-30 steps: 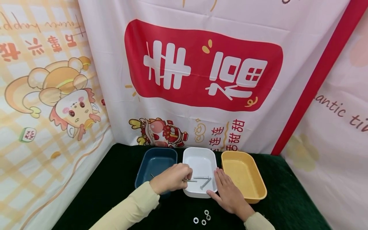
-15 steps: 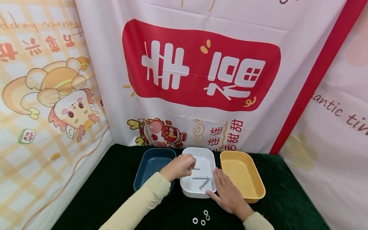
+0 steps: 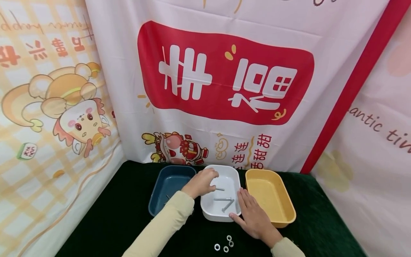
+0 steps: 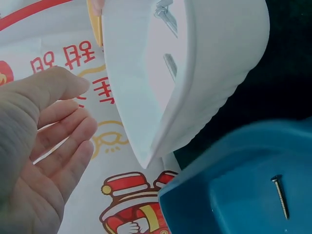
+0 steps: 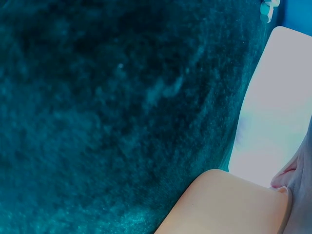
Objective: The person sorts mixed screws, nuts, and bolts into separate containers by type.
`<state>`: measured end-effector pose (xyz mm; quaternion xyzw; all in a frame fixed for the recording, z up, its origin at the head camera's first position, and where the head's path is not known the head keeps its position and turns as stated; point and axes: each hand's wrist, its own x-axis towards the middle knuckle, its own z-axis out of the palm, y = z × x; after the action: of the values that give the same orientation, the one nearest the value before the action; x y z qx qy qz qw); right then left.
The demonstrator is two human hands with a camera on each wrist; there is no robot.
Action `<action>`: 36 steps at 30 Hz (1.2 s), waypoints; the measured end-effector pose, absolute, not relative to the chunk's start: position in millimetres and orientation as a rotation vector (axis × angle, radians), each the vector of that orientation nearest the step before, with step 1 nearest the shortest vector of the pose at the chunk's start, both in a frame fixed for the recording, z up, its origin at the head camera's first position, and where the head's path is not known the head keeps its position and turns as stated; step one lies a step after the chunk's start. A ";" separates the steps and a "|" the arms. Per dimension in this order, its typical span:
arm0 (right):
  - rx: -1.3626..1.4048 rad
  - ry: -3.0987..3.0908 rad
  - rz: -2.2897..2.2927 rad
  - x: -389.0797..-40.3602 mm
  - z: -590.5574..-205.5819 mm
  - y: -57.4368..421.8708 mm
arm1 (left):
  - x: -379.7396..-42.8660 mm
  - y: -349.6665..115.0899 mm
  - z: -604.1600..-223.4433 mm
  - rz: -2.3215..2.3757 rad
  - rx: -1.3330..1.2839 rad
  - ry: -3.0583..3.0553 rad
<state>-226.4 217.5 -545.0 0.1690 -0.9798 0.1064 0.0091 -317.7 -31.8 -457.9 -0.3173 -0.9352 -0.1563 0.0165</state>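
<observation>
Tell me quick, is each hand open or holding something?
Left hand: open, holding nothing, by the white tray.
Right hand: open, fingers straight against the same tray.

Teal cloth (image 5: pixel 97 122), white tray (image 5: pixel 273 107), peach tray (image 5: pixel 229 204) below, one of the hands (image 5: pixel 300 195) lower right

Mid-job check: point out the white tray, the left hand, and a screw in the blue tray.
White tray (image 3: pixel 230 190): head view, bare part of its floor.
Left hand (image 3: pixel 200 183): head view, back of the hand.
Screw (image 4: pixel 281 197): left wrist view, middle of its shank.
</observation>
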 end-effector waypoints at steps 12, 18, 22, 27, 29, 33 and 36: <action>0.568 -3.036 0.306 -227.3 -542.3 218.5 | -301.7 -50.2 -447.1 -0.489 -1.008 -2.880; 0.559 -3.051 0.315 -227.8 -543.9 216.8 | -285.6 -55.7 -437.7 -0.432 -1.040 -2.877; 0.561 -3.050 0.311 -228.3 -544.6 216.5 | -272.1 -60.4 -429.8 -0.400 -1.058 -2.867; 0.567 -3.049 0.325 -227.5 -543.9 217.0 | -257.0 -68.1 -425.9 -0.397 -1.085 -2.861; 0.570 -3.054 0.327 -226.7 -542.9 217.6 | -251.5 -70.8 -426.1 -0.396 -1.099 -2.864; 0.571 -3.065 0.322 -225.2 -538.9 218.8 | -241.3 -74.4 -427.2 -0.376 -1.125 -2.884; 0.577 -3.073 0.298 -224.6 -534.4 219.1 | -233.1 -75.8 -428.4 -0.364 -1.151 -2.900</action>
<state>-224.6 219.1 -534.4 0.1838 -0.9784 0.0949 0.0002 -233.1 -75.8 -428.4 -0.3664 -0.9232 -0.1158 0.0001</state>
